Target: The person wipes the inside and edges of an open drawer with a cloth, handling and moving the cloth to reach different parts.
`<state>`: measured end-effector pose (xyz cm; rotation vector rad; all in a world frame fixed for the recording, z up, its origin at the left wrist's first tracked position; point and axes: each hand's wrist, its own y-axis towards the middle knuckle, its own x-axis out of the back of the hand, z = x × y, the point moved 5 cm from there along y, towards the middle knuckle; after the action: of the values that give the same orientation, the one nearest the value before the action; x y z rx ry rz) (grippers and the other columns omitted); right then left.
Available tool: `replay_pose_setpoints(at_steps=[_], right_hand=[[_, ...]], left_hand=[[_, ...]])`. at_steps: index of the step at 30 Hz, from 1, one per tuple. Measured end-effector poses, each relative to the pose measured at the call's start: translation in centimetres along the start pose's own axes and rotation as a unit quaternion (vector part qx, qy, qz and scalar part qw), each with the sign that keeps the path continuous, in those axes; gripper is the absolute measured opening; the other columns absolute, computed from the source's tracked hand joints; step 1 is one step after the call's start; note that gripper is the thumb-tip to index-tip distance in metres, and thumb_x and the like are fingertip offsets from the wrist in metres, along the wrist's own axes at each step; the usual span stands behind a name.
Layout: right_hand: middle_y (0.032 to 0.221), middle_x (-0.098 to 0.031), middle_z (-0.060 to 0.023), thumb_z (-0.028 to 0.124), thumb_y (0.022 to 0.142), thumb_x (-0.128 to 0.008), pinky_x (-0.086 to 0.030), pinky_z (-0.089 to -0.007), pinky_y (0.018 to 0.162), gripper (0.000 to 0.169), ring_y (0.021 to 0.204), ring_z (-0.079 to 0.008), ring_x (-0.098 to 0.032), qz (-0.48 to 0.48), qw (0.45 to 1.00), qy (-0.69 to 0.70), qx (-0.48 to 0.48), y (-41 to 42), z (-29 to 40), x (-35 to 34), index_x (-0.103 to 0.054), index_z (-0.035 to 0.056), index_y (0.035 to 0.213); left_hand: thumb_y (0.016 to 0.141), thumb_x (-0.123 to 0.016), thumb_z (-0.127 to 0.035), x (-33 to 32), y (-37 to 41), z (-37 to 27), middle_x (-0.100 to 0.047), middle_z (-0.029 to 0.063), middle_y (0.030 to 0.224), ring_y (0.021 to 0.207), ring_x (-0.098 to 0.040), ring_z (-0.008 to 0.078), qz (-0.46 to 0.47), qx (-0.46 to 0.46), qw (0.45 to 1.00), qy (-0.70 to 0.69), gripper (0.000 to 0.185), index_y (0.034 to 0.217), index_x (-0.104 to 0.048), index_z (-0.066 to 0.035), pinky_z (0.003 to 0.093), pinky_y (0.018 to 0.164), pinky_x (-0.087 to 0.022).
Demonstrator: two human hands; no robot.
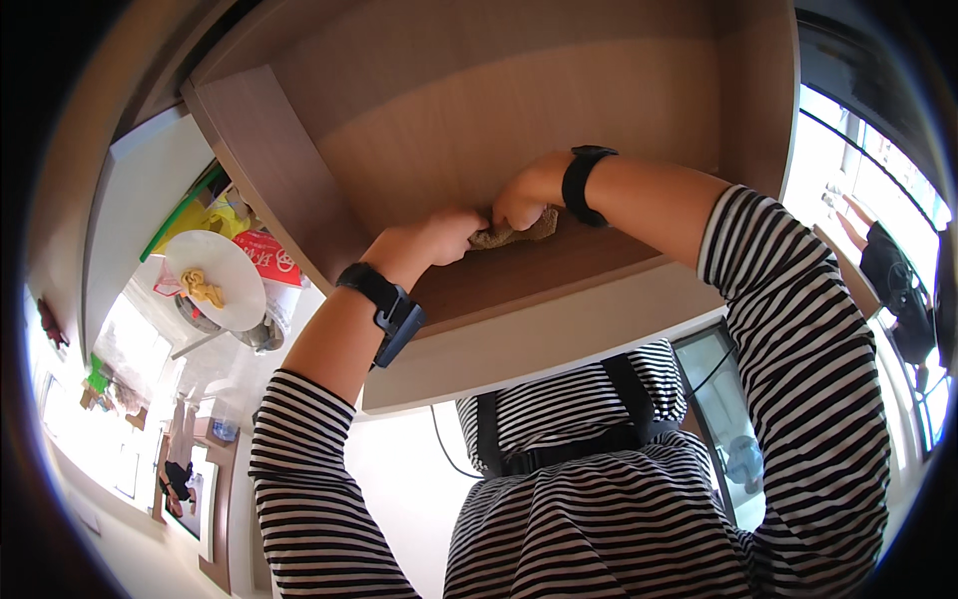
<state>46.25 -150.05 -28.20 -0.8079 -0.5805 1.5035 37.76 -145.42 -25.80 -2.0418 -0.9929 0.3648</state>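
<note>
Inside a wooden cabinet compartment (524, 90), both my hands meet at a tan, rough-textured cloth (516, 233). The left end of the cloth is pinched in my left hand (443, 233), its fingers curled. Right beside it, my right hand (530, 196) is closed on the cloth from above, and part of the cloth sticks out below the fingers. The cloth lies close to the compartment's white front edge (554, 329). My fingertips are partly hidden by the backs of the hands. A dark band is on each wrist.
At the left, a white oval plate (232, 299) bears a crumpled yellow cloth (200, 288), near a red bag (268, 258) with writing. A white cabinet door (135, 217) stands at the upper left. People are visible far off at both sides. Side walls bound the compartment.
</note>
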Motion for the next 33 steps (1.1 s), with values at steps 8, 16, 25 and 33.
replay_pose_setpoints(at_steps=[8, 16, 25, 33], right_hand=[[0.121, -0.054, -0.0223, 0.001, 0.075, -0.043, -0.038, -0.0429, 0.096, 0.060, 0.113, -0.0366, -0.050, -0.127, 0.983, 0.118, 0.068, -4.0, -2.7, -4.4, -0.044, 0.0128, 0.134], [0.114, -0.059, -0.0191, 0.001, 0.078, -0.044, -0.043, -0.0439, 0.088, 0.049, 0.104, -0.0383, -0.054, -0.093, 0.995, 0.012, 0.034, -6.3, -5.6, -1.7, -0.050, 0.0087, 0.127], [0.109, -0.060, -0.0191, 0.006, 0.083, -0.041, -0.046, -0.0446, 0.084, 0.047, 0.098, -0.0372, -0.057, -0.080, 0.992, 0.057, -0.085, -10.9, -2.6, -4.0, -0.049, 0.0143, 0.128], [0.098, -0.062, -0.0149, 0.011, 0.093, -0.042, -0.048, -0.0387, 0.076, 0.036, 0.082, -0.0266, -0.060, -0.206, 0.950, 0.194, -0.129, -22.6, 1.9, -9.3, -0.047, 0.0078, 0.128]], left_hand=[[0.085, -0.058, -0.014, 1.0, 0.5, -2.4, -0.063, 0.0155, 0.102, 0.096, -0.059, 0.0340, -0.047, -0.040, 0.998, -0.017, 0.029, 0.114, -0.060, -0.010, 0.0419, 0.080, -0.048], [0.088, -0.055, -0.016, 1.8, 5.4, -2.9, -0.064, 0.0179, 0.096, 0.091, -0.060, 0.0361, -0.102, -0.126, 0.986, -0.026, 0.023, 0.108, -0.060, -0.006, 0.0437, 0.078, -0.049], [0.085, -0.056, -0.016, 2.6, 2.7, -6.0, -0.065, 0.0183, 0.095, 0.087, -0.061, 0.0362, -0.076, -0.210, 0.974, -0.031, 0.028, 0.112, -0.061, -0.007, 0.0448, 0.076, -0.049], [0.086, -0.056, -0.013, 4.2, -1.6, -15.3, -0.064, 0.0212, 0.091, 0.081, -0.063, 0.0361, -0.154, -0.326, 0.932, -0.045, 0.035, 0.120, -0.055, -0.005, 0.0423, 0.074, -0.049]])
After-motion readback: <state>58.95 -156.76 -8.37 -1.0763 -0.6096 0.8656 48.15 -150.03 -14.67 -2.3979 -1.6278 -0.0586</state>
